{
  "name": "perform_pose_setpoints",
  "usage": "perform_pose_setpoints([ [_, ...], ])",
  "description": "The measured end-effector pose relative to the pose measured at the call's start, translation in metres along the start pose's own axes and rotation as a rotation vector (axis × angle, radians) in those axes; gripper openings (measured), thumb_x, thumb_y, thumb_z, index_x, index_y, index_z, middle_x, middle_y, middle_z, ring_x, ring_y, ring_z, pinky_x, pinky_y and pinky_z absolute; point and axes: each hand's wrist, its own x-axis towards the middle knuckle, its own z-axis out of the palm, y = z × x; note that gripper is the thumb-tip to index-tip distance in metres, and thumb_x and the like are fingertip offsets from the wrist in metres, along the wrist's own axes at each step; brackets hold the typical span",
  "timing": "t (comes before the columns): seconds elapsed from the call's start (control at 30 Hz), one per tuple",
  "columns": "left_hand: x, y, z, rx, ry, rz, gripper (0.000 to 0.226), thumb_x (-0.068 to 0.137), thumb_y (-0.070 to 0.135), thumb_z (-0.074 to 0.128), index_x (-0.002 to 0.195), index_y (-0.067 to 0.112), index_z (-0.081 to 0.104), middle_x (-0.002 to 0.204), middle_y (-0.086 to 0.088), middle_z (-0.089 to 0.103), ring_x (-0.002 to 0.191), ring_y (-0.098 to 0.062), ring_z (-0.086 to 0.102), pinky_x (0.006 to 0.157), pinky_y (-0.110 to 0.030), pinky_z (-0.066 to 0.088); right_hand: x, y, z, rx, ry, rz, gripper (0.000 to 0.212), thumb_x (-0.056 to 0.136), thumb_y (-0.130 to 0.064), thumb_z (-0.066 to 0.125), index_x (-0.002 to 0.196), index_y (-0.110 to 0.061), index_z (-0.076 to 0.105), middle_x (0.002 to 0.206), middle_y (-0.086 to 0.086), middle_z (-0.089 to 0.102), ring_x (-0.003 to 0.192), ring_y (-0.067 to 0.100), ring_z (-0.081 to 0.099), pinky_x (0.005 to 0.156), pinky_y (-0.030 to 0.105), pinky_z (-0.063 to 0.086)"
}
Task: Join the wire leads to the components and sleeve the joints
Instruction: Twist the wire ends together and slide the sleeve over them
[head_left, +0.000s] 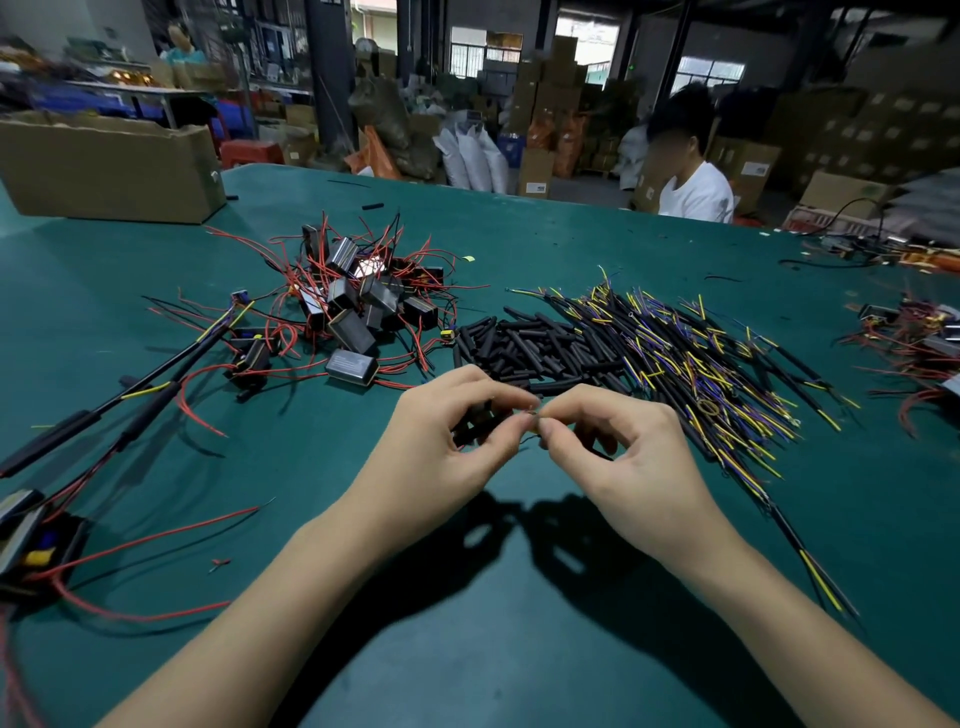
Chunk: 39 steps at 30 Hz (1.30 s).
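Both hands are raised a little over the green table (519, 597), fingertips meeting in the middle. The left hand (441, 441) has its fingers curled around a small black component (475, 415), which is mostly hidden in the palm. The right hand (618, 441) pinches thin wire ends (532, 414) between thumb and first finger, just where the two hands touch; the joint itself is too small to see clearly. Behind the hands lies a pile of black sleeves (535, 343). To the right of it there is a heap of leads (691, 358) with yellow, blue and purple ends. Far left of the sleeves is a pile of black components (358, 296) with red wires. Some joined pieces (124, 405) lie at the left edge. A cardboard box (109, 166) stands at the far left corner
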Motion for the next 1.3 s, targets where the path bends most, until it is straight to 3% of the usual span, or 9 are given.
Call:
perform_pose_setpoints([
  [0.13,0.0011,0.0014,0.0002,-0.103,0.015,-0.111,0.006,0.087,0.009,0.067,0.087,0.009,0.073,0.075,0.005,0.063,0.067,-0.002,0.053,0.064,-0.016,0.04,-0.0002,-0.0015,-0.0003,0.009,0.002,0.008,0.024,0.086,-0.001,0.065,0.073,-0.022,0.065,0.063,-0.018,0.057,0.056,0.004,0.044,0.056,0.017,0.036],
  [0.3,0.0013,0.0001,0.0008,-0.08,0.024,-0.143,0.006,0.085,0.009,0.069,0.081,0.012,0.072,0.075,0.0,0.065,0.069,-0.005,0.057,0.064,-0.014,0.04,-0.001,-0.0012,0.001,-0.009,-0.006,0.003,0.025,0.086,-0.001,0.065,0.073,-0.023,0.064,0.062,-0.02,0.056,0.056,0.005,0.045,0.057,0.013,0.034],
  [0.5,0.0019,0.0004,-0.0005,-0.069,0.017,-0.161,0.006,0.086,0.009,0.068,0.085,0.011,0.073,0.079,0.0,0.067,0.073,-0.002,0.059,0.066,-0.009,0.038,-0.0032,0.0028,0.0028,-0.062,0.069,-0.009,0.009,0.084,-0.012,0.068,0.085,-0.02,0.064,0.069,-0.012,0.06,0.058,0.009,0.051,0.056,0.02,0.04],
  [0.67,0.0018,0.0017,0.0006,-0.119,0.013,-0.24,0.01,0.087,0.012,0.066,0.082,0.016,0.073,0.072,0.004,0.066,0.051,0.004,0.049,0.05,-0.009,0.034,-0.0041,0.004,0.0046,-0.463,0.166,-0.305,0.008,0.082,-0.011,0.067,0.09,-0.013,0.069,0.078,-0.007,0.065,0.063,0.002,0.048,0.062,0.034,0.048],
  [0.83,0.0015,0.0044,0.0014,-0.118,-0.011,-0.259,0.008,0.088,0.011,0.065,0.083,0.01,0.071,0.072,0.003,0.065,0.044,0.009,0.046,0.047,-0.005,0.03,-0.0025,0.0069,0.0033,-0.609,0.188,-0.413,0.007,0.086,-0.012,0.066,0.08,-0.01,0.069,0.075,-0.004,0.067,0.06,0.016,0.055,0.057,0.037,0.044],
  [0.93,0.0017,0.0049,0.0008,-0.093,0.002,-0.25,0.007,0.087,0.01,0.067,0.081,0.012,0.071,0.075,-0.002,0.066,0.047,0.008,0.046,0.049,-0.005,0.031,-0.0027,0.0061,0.0037,-0.597,0.171,-0.38,0.006,0.086,-0.012,0.066,0.08,-0.01,0.068,0.076,-0.005,0.066,0.062,0.013,0.053,0.058,0.035,0.043],
  [1.1,0.0017,0.002,-0.0009,-0.039,0.007,-0.182,0.006,0.083,0.007,0.07,0.082,0.012,0.073,0.079,-0.003,0.065,0.072,-0.002,0.056,0.064,-0.01,0.036,-0.0046,0.0055,0.0061,-0.497,0.12,-0.276,0.003,0.085,-0.014,0.065,0.083,-0.012,0.067,0.077,-0.006,0.064,0.068,0.004,0.048,0.064,0.034,0.044],
  [1.2,0.0013,0.0008,-0.0017,0.066,-0.002,-0.071,0.008,0.081,0.005,0.071,0.083,0.012,0.074,0.081,0.0,0.064,0.075,-0.004,0.056,0.066,-0.011,0.036,-0.0053,0.005,0.0054,-0.476,0.085,-0.241,0.005,0.086,-0.015,0.064,0.083,-0.012,0.067,0.077,-0.007,0.063,0.069,0.006,0.05,0.064,0.036,0.046],
  [1.3,0.0015,-0.0017,-0.0029,0.184,0.004,0.068,0.008,0.079,0.008,0.073,0.084,0.014,0.075,0.082,0.002,0.064,0.078,-0.012,0.058,0.069,-0.021,0.044,-0.0041,0.0023,0.0048,-0.262,0.04,-0.095,0.007,0.086,-0.017,0.061,0.081,-0.016,0.065,0.075,-0.013,0.061,0.068,0.009,0.056,0.065,0.033,0.047],
])
